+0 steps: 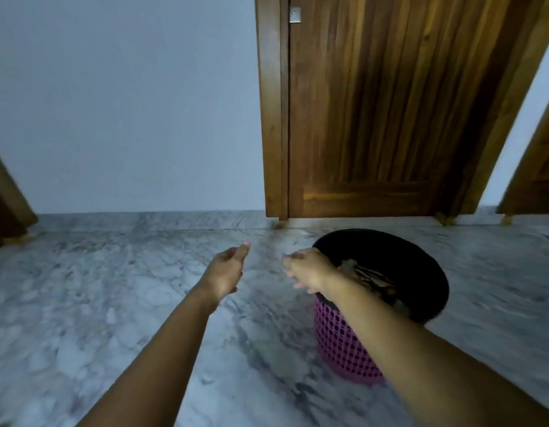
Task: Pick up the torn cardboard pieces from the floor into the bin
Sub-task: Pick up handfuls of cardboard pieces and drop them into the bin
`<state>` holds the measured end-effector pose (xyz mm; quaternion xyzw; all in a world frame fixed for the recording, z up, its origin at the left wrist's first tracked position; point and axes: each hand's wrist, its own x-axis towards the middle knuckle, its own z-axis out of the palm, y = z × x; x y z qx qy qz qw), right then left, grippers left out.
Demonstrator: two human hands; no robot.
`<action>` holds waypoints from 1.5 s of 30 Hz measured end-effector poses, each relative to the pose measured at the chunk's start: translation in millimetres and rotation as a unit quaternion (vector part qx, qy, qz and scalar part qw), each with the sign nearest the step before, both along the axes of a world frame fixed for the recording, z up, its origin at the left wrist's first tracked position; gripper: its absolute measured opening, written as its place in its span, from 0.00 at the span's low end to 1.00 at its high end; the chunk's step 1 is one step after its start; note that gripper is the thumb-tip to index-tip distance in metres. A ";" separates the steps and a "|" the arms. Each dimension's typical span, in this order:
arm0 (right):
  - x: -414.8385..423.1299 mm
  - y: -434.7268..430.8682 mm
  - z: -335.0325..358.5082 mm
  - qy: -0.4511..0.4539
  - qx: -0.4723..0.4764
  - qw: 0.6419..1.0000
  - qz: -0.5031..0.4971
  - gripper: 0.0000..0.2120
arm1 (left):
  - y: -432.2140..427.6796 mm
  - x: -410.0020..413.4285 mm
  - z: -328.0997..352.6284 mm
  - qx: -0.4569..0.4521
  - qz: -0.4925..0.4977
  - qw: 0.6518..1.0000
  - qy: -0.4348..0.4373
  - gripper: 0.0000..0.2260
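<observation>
A pink mesh bin (344,343) with a black liner stands on the marble floor at the centre right. Brown torn cardboard pieces (372,278) lie inside it. My right hand (310,269) hovers over the bin's left rim, fingers loose and pointing left, holding nothing. My left hand (227,266) is stretched out over the floor to the left of the bin, fingers straight and empty. I see no cardboard on the visible floor.
A closed wooden door (375,118) stands behind the bin, with a pale wall (128,103) to its left. More wooden frames show at the far left (5,204) and far right (535,167). Grey marble floor (113,288) spreads around the bin.
</observation>
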<state>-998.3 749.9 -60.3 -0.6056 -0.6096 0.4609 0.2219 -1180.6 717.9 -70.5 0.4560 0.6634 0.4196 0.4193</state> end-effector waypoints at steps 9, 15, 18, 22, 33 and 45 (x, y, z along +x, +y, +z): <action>-295.6 -188.4 0.7 0.001 0.099 0.958 0.268 0.15 | -250.4 -269.5 7.4 0.034 0.252 0.961 0.106 0.23; -450.0 -370.0 -1.2 0.032 0.097 0.907 0.408 0.15 | -462.2 -391.5 5.6 -0.011 0.358 0.929 0.096 0.20; -510.7 -456.5 -9.2 0.018 0.110 0.867 0.485 0.14 | -564.6 -427.9 -0.9 -0.029 0.415 0.904 0.098 0.19; -569.3 -551.4 -25.8 -0.007 0.112 0.819 0.562 0.19 | -676.5 -457.0 -19.1 -0.063 0.492 0.864 0.085 0.20; -653.0 -722.0 -123.0 -0.105 0.114 0.623 0.767 0.22 | -871.1 -455.5 -94.6 -0.182 0.630 0.753 0.054 0.23; -708.5 -822.5 -200.4 -0.143 0.167 0.445 0.868 0.26 | -953.6 -434.8 -188.1 -0.253 0.723 0.643 0.010 0.18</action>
